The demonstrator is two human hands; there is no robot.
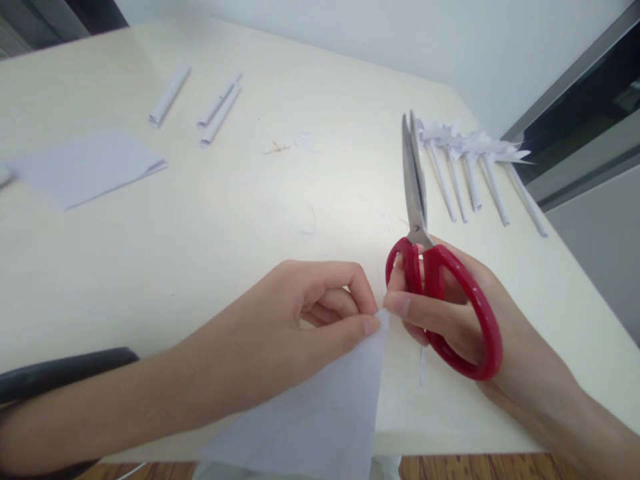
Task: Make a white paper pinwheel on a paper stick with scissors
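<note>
My left hand (310,327) pinches the top corner of a white sheet of paper (320,413) between thumb and fingertips. The sheet hangs down over the table's front edge. My right hand (460,307) holds red-handled scissors (417,193), their nearly closed blades pointing up and away from me. The right thumb and a finger also meet close to the pinched corner, touching or almost touching it. A thin white strip (423,365) shows below the right fingers; whether it is held there I cannot tell.
Several rolled paper sticks with cut, frilled tops (473,143) lie at the right. Farther back on the left are a paper roll (170,97), two more rolls (221,110) and a folded white sheet (90,167). Small paper scraps (303,140) are scattered mid-table.
</note>
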